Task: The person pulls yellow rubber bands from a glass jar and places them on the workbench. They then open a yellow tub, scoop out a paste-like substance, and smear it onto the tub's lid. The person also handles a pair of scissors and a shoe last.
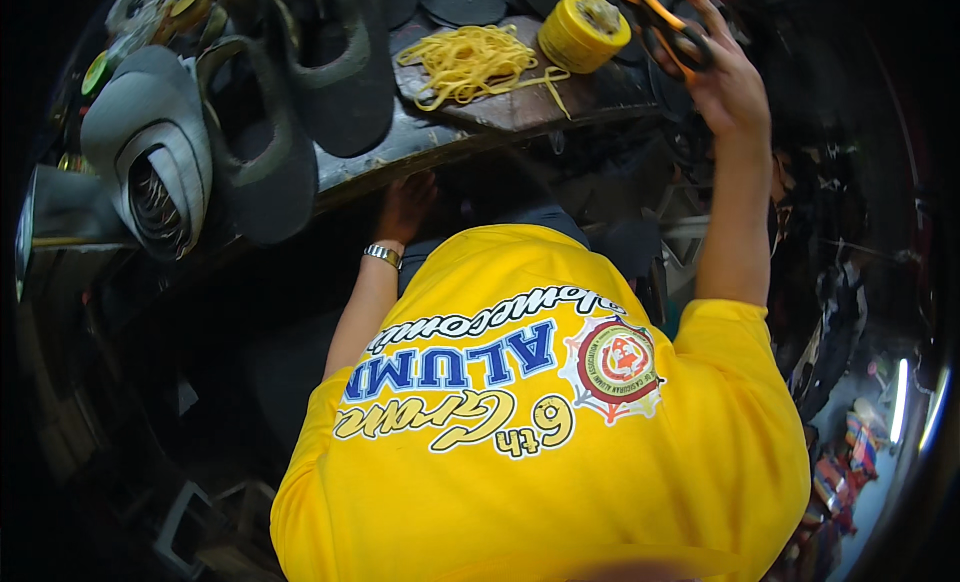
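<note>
At the upper right, my right hand (728,82) holds a pair of scissors (672,32) with black and orange handles, one finger stretched up past them. It is raised beside the right end of the worktable (430,142). To its left stands a round yellow tub (575,40) with something crumpled on top. Left of the tub lies a loose heap of flat yellow bands (470,62), with one strand trailing toward the table's near edge. My left hand (408,204), a metal watch on its wrist, is low at the table's near edge, its dim fingers stretched out and nothing visible in them.
Dark sole-shaped pieces with cut-out openings (265,172) overhang the table's left side. Beside them is a rolled grey sheet (150,152). Jars and a clear plastic bag (135,7) crowd the far left corner. Colourful packets (845,472) lie at the lower right.
</note>
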The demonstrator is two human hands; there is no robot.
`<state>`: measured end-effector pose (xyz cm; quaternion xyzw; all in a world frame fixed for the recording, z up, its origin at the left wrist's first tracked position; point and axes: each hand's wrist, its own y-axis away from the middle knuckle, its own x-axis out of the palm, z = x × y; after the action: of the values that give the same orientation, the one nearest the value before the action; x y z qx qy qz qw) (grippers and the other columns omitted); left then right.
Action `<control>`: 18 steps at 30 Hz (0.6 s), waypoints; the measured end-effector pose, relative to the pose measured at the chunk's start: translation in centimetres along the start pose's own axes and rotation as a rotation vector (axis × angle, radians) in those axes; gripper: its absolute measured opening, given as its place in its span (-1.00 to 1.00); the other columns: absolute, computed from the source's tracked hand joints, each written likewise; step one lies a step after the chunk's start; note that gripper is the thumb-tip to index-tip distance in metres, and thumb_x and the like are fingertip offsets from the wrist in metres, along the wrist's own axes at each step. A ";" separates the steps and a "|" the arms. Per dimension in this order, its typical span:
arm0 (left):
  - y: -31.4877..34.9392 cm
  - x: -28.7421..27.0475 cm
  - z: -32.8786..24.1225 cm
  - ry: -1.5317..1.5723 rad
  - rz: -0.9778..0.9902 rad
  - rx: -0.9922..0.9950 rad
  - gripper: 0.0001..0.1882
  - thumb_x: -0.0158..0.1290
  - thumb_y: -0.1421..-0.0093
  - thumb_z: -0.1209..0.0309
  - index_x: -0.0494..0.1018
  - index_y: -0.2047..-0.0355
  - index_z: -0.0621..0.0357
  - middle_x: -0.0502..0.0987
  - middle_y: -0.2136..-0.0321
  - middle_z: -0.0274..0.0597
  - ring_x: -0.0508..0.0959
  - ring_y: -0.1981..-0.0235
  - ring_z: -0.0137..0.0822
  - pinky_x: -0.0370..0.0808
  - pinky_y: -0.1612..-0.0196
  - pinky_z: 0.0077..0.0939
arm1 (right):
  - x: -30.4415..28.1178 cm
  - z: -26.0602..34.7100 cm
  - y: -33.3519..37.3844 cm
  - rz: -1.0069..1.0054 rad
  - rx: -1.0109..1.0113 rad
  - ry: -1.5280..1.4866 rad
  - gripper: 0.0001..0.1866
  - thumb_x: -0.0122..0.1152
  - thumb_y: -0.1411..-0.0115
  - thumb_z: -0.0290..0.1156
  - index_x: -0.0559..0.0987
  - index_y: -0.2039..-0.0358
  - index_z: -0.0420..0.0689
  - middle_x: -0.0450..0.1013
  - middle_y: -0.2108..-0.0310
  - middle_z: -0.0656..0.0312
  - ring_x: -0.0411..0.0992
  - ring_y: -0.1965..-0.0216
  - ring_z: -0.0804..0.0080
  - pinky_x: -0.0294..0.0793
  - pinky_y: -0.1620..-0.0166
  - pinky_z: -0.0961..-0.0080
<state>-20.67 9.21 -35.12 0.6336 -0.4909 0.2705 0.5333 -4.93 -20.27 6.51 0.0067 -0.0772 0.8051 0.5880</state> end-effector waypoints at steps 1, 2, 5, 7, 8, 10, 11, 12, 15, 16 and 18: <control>0.0 0.4 -0.1 -0.007 -0.022 -0.005 -0.59 -0.20 -0.47 0.15 0.40 -0.18 0.04 0.41 -0.22 -0.04 0.37 -0.26 -0.08 0.26 -0.34 -0.03 | -1.5 0.7 1.9 0.004 -0.020 0.057 -0.35 0.13 -0.22 -0.58 0.30 -0.35 -0.09 0.50 0.07 0.08 0.48 0.27 0.37 0.43 0.22 0.57; 0.4 0.6 -0.5 0.010 0.069 -0.016 -0.60 -0.19 -0.47 0.16 0.41 -0.18 0.02 0.42 -0.21 -0.07 0.38 -0.25 -0.09 0.28 -0.32 -0.03 | -3.1 1.2 3.9 -0.036 0.016 0.040 -0.39 0.10 -0.27 -0.51 0.29 -0.35 -0.13 0.48 0.02 0.03 0.47 0.25 0.37 0.41 0.20 0.61; 0.5 1.9 -0.5 -0.066 -0.072 -0.014 -0.59 -0.18 -0.47 0.14 0.41 -0.18 0.01 0.44 -0.19 -0.09 0.41 -0.22 -0.12 0.31 -0.30 -0.07 | -8.1 1.3 9.1 -0.149 0.064 -0.046 -0.48 -0.02 -0.41 -0.35 0.28 -0.34 -0.16 0.50 0.21 0.15 0.49 0.31 0.30 0.36 0.32 0.59; 0.7 3.2 -0.5 -0.225 -0.105 -0.004 -0.56 -0.17 -0.46 0.11 0.40 -0.20 0.01 0.46 -0.18 -0.11 0.42 -0.22 -0.15 0.33 -0.29 -0.13 | -11.5 0.3 12.1 -0.349 0.123 -0.060 -0.49 -0.05 -0.44 -0.29 0.28 -0.34 -0.16 0.48 0.26 0.19 0.49 0.36 0.29 0.35 0.39 0.60; 0.9 4.1 -0.4 -0.307 -0.150 -0.009 -0.55 -0.16 -0.46 0.10 0.39 -0.22 0.01 0.46 -0.17 -0.12 0.43 -0.21 -0.16 0.33 -0.28 -0.15 | -13.0 -0.6 13.6 -0.372 0.132 -0.113 -0.51 -0.08 -0.46 -0.23 0.30 -0.32 -0.15 0.45 0.31 0.22 0.48 0.40 0.30 0.31 0.46 0.63; 1.4 6.3 -0.4 -0.442 -0.060 -0.065 -0.53 -0.15 -0.45 0.08 0.37 -0.24 0.02 0.46 -0.18 -0.13 0.43 -0.21 -0.17 0.34 -0.27 -0.20 | -15.9 -2.2 16.4 -0.521 0.177 -0.112 -0.50 -0.14 -0.49 -0.06 0.35 -0.29 -0.05 0.48 0.12 0.15 0.42 0.45 0.38 0.28 0.61 0.76; 1.6 7.6 -0.3 -0.511 -0.015 -0.099 -0.51 -0.15 -0.45 0.07 0.35 -0.26 0.02 0.45 -0.19 -0.13 0.43 -0.21 -0.18 0.35 -0.26 -0.23 | -17.2 -3.3 17.4 -0.596 0.200 -0.112 -0.49 -0.19 -0.49 0.01 0.38 -0.26 -0.03 0.49 0.12 0.13 0.39 0.51 0.41 0.25 0.62 0.75; 2.1 8.9 0.0 -0.538 0.093 -0.129 -0.51 -0.11 -0.44 0.09 0.35 -0.25 0.05 0.43 -0.18 -0.12 0.46 -0.17 -0.21 0.38 -0.22 -0.29 | -18.3 -4.4 18.4 -0.679 0.233 -0.132 -0.47 -0.22 -0.48 0.06 0.40 -0.24 -0.02 0.49 0.13 0.13 0.39 0.51 0.41 0.21 0.64 0.73; 2.2 13.2 2.1 -0.655 0.261 -0.249 -0.51 -0.06 -0.43 0.14 0.34 -0.26 0.09 0.45 -0.16 -0.09 0.46 -0.17 -0.20 0.37 -0.23 -0.29 | -21.1 -8.5 20.5 -0.891 0.321 -0.158 -0.42 -0.27 -0.46 0.17 0.45 -0.13 -0.02 0.51 0.23 0.08 0.36 0.57 0.36 0.09 0.65 0.65; 2.0 14.4 2.8 -0.666 0.303 -0.294 -0.53 -0.01 -0.41 0.21 0.35 -0.25 0.11 0.47 -0.13 -0.10 0.50 -0.13 -0.22 0.40 -0.20 -0.32 | -21.9 -10.0 20.8 -0.937 0.350 -0.179 -0.36 -0.27 -0.41 0.26 0.45 -0.10 -0.02 0.52 0.27 0.07 0.36 0.59 0.34 0.08 0.65 0.63; 1.7 15.9 4.1 -0.744 0.295 -0.377 -0.56 0.01 -0.40 0.28 0.36 -0.24 0.12 0.49 -0.12 -0.11 0.54 -0.06 -0.25 0.46 -0.14 -0.39 | -23.7 -12.8 20.8 -0.934 0.387 -0.300 -0.36 -0.08 -0.33 0.30 0.43 -0.04 -0.03 0.51 0.29 0.06 0.36 0.62 0.32 0.09 0.68 0.62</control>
<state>-17.10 0.14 -21.83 0.5029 -0.7753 0.0029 0.3822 -16.35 -47.22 -10.93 0.2643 0.0009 0.4468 0.8547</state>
